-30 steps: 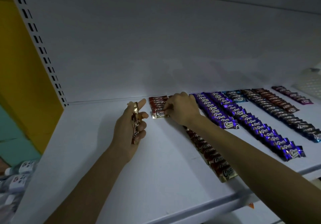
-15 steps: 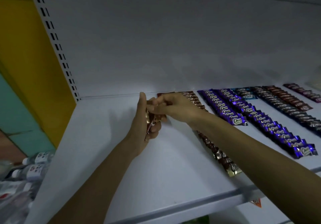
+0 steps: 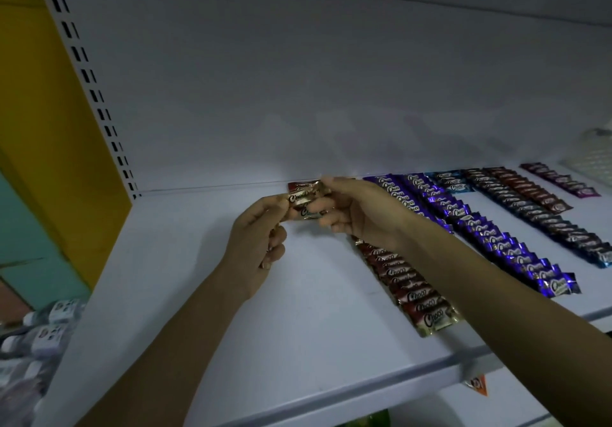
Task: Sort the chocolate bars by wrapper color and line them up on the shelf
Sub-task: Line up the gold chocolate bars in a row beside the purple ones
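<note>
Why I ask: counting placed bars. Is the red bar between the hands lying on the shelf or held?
Held. The left hand and right hand each pinch an end of the red bar, which looks clear of the shelf.

Bars lie in rows on the shelf, centre to 3 o'clock; bottles below the shelf at 8 o'clock.

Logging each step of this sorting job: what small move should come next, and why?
Probably the right hand should draw the red-gold bar from the left hand and lay it at the front of the short red row on the shelf: both hands pinch it just above that same-coloured row.
</note>
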